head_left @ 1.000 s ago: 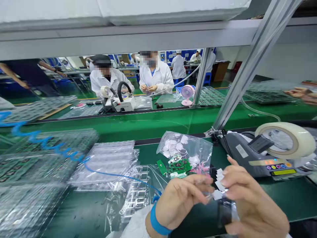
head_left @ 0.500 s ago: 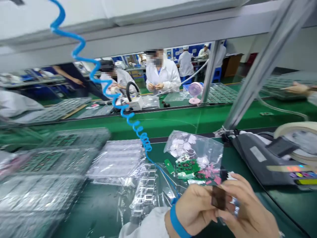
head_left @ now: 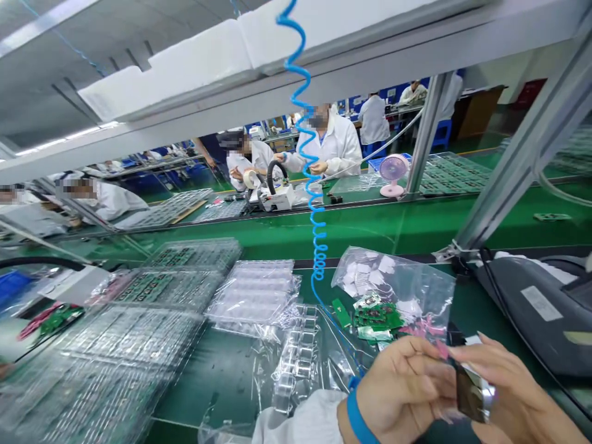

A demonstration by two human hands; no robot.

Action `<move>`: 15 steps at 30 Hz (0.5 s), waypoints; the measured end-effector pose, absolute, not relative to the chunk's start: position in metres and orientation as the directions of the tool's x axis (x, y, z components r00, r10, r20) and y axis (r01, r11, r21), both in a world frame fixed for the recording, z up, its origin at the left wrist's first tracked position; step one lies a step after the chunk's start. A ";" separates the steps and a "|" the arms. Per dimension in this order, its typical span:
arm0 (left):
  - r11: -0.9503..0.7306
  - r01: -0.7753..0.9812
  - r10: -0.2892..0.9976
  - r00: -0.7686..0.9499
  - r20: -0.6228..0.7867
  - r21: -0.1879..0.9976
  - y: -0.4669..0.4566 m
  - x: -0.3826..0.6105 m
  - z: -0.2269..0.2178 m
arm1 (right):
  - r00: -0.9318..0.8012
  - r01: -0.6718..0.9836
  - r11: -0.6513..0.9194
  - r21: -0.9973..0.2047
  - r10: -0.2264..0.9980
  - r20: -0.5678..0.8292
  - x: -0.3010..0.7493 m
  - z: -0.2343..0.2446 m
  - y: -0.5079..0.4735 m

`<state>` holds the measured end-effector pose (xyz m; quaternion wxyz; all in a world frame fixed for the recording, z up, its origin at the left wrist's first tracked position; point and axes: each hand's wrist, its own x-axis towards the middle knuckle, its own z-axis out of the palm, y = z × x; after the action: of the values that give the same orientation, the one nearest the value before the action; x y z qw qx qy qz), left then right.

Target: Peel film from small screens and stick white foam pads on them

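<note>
My left hand (head_left: 398, 391), with a blue wrist strap (head_left: 359, 414) below it, is closed at the lower right of the head view. Opposite it, my right hand (head_left: 518, 385) has its fingers curled round the far side of a small dark, glossy rectangular piece (head_left: 472, 394) with a shiny metallic edge. Both hands hold this piece between them. A bit of pink material (head_left: 442, 349) shows at the fingertips. Just beyond the hands lie small green circuit boards (head_left: 377, 316) and a clear plastic bag (head_left: 430, 287) with white and pink pieces.
Clear trays (head_left: 134, 333) of boards are stacked at left, beside a pile of clear plastic trays (head_left: 254, 287). A coiled blue cord (head_left: 319, 234) hangs to the table. At right stand a dark grey device (head_left: 531, 314) and a metal post (head_left: 513, 148). Co-workers sit across the green line.
The head view has turned left, so the scene shifts rightward. My hands have tilted the dark piece, and its shiny edge now shows more. A co-worker's hand at far right has left view.
</note>
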<state>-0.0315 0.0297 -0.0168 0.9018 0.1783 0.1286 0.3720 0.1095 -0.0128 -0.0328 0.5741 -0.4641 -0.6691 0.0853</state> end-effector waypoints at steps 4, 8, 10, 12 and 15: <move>0.622 -0.646 0.749 0.655 -0.097 0.442 0.032 -0.042 -0.007 | -0.040 0.694 0.529 -0.489 0.706 0.707 0.113 0.006 -0.008; 0.585 -0.613 0.755 0.651 -0.080 0.532 0.035 -0.046 -0.005 | -0.214 0.823 0.502 -0.266 0.708 0.673 0.122 0.017 -0.007; 0.569 -0.606 0.757 0.650 -0.067 0.556 0.035 -0.046 -0.005 | -0.246 0.842 0.489 -0.228 0.724 0.644 0.123 0.016 -0.008; 0.561 -0.600 0.760 0.647 -0.066 0.570 0.035 -0.045 -0.005 | -0.269 0.846 0.494 -0.201 0.720 0.639 0.123 0.017 -0.009; 0.562 -0.581 0.763 0.639 -0.097 0.589 0.036 -0.045 -0.004 | -0.296 0.846 0.507 -0.166 0.705 0.645 0.121 0.020 -0.009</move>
<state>-0.0448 0.0357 -0.0043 0.8665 0.2621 0.1732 0.3878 0.1215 -0.0089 0.0198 0.3409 -0.4857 -0.7982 -0.1033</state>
